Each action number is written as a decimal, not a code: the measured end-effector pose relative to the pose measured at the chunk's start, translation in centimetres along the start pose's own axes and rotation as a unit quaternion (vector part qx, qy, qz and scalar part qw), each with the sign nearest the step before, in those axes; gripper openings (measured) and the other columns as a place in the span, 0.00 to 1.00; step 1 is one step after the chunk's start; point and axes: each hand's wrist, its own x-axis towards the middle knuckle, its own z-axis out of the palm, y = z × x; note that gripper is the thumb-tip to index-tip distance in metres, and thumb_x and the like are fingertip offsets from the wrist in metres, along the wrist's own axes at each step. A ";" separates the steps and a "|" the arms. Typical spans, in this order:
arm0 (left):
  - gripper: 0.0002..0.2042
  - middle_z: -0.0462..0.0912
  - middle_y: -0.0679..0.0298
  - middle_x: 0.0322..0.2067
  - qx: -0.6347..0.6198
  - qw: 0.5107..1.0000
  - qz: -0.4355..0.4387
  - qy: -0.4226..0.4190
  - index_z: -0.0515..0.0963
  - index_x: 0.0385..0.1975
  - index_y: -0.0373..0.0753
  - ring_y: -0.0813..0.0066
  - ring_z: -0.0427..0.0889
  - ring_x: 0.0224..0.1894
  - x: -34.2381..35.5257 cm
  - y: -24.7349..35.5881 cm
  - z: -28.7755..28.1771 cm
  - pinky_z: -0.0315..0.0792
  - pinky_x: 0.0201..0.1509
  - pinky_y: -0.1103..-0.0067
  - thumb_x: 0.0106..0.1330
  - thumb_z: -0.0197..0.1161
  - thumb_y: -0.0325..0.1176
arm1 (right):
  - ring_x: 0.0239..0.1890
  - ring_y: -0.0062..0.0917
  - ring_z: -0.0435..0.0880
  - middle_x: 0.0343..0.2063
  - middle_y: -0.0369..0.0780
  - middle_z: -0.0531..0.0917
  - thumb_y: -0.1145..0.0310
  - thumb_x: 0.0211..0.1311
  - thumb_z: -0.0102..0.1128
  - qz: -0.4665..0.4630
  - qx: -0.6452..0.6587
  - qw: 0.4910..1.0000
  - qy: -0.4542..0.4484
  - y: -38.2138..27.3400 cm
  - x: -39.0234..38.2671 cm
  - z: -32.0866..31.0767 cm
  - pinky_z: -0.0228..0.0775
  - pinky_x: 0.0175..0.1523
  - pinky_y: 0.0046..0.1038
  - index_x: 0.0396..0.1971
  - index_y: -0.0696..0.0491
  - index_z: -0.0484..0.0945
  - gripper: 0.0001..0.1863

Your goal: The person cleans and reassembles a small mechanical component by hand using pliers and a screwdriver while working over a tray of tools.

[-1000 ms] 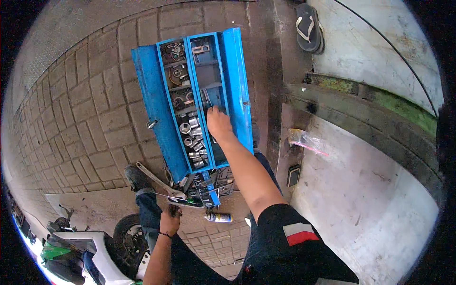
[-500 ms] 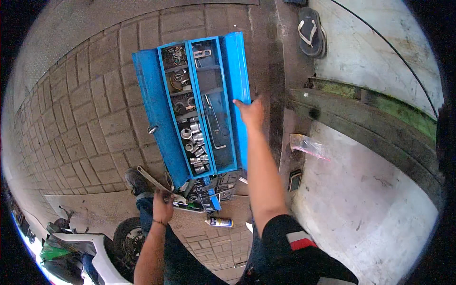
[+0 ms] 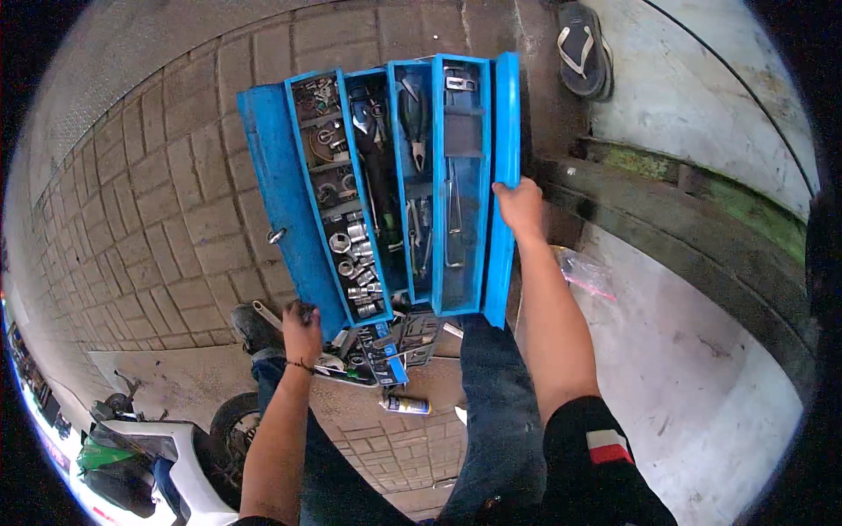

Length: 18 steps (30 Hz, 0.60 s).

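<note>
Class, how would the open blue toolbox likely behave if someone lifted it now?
The toolbox is probably heavy: metal sockets and pliers lie in its trays. Sockets lie loosely heaped, so they'd likely slide or roll if tilted. Its trays stand spread apart, so they may swing rather than lift as one block.

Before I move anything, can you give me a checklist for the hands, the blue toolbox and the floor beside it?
1. Right hand on the right lid: ok, thumb over its edge.
2. Left hand touching the left lid: cannot tell, it is right by the lower corner.
3. Sockets inside their tray: ok.
4. Pliers inside the inner right tray: ok.
5. Floor at the toolbox's near end clear: not ok, assorted gear lies there.
6. Spray can standing upright: not ok, on its side.
</note>
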 end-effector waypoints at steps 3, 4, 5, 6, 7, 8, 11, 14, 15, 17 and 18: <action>0.09 0.78 0.50 0.34 -0.083 0.993 -0.080 0.004 0.74 0.35 0.30 0.56 0.79 0.37 -1.2 1.9 -0.3 0.70 0.42 0.70 0.57 0.60 0.27 | 0.38 0.48 0.80 0.32 0.55 0.81 0.60 0.47 0.63 -0.022 -0.083 0.995 0.048 1.8 1.7 -0.2 0.72 0.44 0.43 0.29 0.60 0.79 0.17; 0.10 0.79 0.50 0.33 -0.088 0.992 -0.095 0.002 0.75 0.35 0.29 0.57 0.79 0.35 -1.3 1.3 -0.6 0.71 0.41 0.70 0.56 0.61 0.27 | 0.39 0.50 0.79 0.33 0.55 0.80 0.59 0.47 0.62 -0.036 -0.099 0.993 0.060 1.2 1.7 0.1 0.71 0.44 0.44 0.29 0.60 0.79 0.17; 0.10 0.80 0.50 0.32 -0.094 0.990 -0.109 -0.001 0.75 0.34 0.29 0.58 0.79 0.34 -1.2 0.1 -1.0 0.71 0.41 0.70 0.56 0.61 0.27 | 0.38 0.49 0.80 0.32 0.55 0.81 0.59 0.48 0.62 -0.017 -0.083 0.996 0.035 0.7 1.8 0.3 0.71 0.45 0.45 0.29 0.59 0.78 0.17; 0.10 0.80 0.51 0.31 -0.101 0.987 -0.123 -0.002 0.75 0.34 0.28 0.59 0.80 0.33 -1.0 -1.6 -1.3 0.71 0.40 0.71 0.55 0.62 0.28 | 0.38 0.49 0.80 0.32 0.55 0.81 0.59 0.48 0.63 -0.029 -0.091 0.995 0.039 0.2 1.8 0.7 0.71 0.45 0.45 0.29 0.59 0.78 0.17; 0.11 0.82 0.53 0.29 -0.142 0.978 -0.152 0.021 0.76 0.33 0.28 0.62 0.80 0.31 -0.4 -2.4 -1.2 0.72 0.38 0.71 0.54 0.63 0.28 | 0.38 0.48 0.80 0.32 0.55 0.81 0.59 0.48 0.63 -0.039 -0.100 0.993 0.043 0.0 2.0 1.1 0.71 0.45 0.45 0.29 0.59 0.78 0.17; 0.10 0.82 0.54 0.29 -0.163 0.973 -0.162 0.012 0.76 0.34 0.28 0.63 0.80 0.31 -0.2 -3.3 -1.5 0.72 0.38 0.72 0.54 0.62 0.27 | 0.38 0.48 0.80 0.31 0.55 0.81 0.59 0.48 0.63 -0.050 -0.109 0.992 0.048 -0.1 2.3 1.2 0.71 0.45 0.45 0.29 0.59 0.78 0.17; 0.09 0.81 0.58 0.29 -0.209 0.969 -0.132 0.012 0.76 0.36 0.30 0.69 0.79 0.29 2.9 -1.2 -1.3 0.72 0.35 0.75 0.56 0.59 0.26 | 0.38 0.50 0.80 0.32 0.54 0.81 0.58 0.48 0.63 -0.049 -0.113 0.991 0.059 2.7 4.0 1.2 0.71 0.45 0.46 0.31 0.58 0.78 0.17; 0.08 0.78 0.65 0.24 -0.194 0.974 -0.086 0.076 0.76 0.36 0.31 0.75 0.76 0.24 4.9 -3.0 -1.1 0.71 0.30 0.77 0.60 0.53 0.26 | 0.38 0.51 0.79 0.33 0.54 0.81 0.58 0.49 0.63 -0.039 -0.101 0.993 0.048 2.2 3.9 1.8 0.71 0.45 0.46 0.33 0.57 0.78 0.18; 0.08 0.77 0.65 0.23 -0.194 0.970 -0.128 0.064 0.77 0.34 0.31 0.74 0.75 0.22 5.4 -0.5 -2.5 0.70 0.27 0.77 0.60 0.51 0.26 | 0.38 0.51 0.79 0.33 0.54 0.81 0.58 0.49 0.63 -0.036 -0.087 0.994 0.048 2.0 3.7 2.0 0.71 0.45 0.46 0.33 0.57 0.78 0.18; 0.11 0.71 0.65 0.18 -0.292 0.933 -0.205 0.044 0.76 0.31 0.31 0.74 0.71 0.18 6.5 -3.7 -2.1 0.66 0.22 0.76 0.61 0.48 0.30 | 0.38 0.52 0.79 0.32 0.54 0.81 0.58 0.49 0.63 -0.045 -0.055 0.996 0.051 1.8 3.4 1.9 0.71 0.46 0.46 0.33 0.57 0.78 0.17; 0.11 0.71 0.65 0.18 -0.299 0.919 -0.249 0.068 0.76 0.30 0.32 0.73 0.71 0.17 6.7 -2.7 -1.9 0.65 0.21 0.76 0.61 0.48 0.31 | 0.38 0.51 0.79 0.32 0.54 0.81 0.58 0.49 0.63 -0.044 -0.050 0.996 0.052 2.3 3.6 1.8 0.71 0.46 0.46 0.33 0.57 0.78 0.17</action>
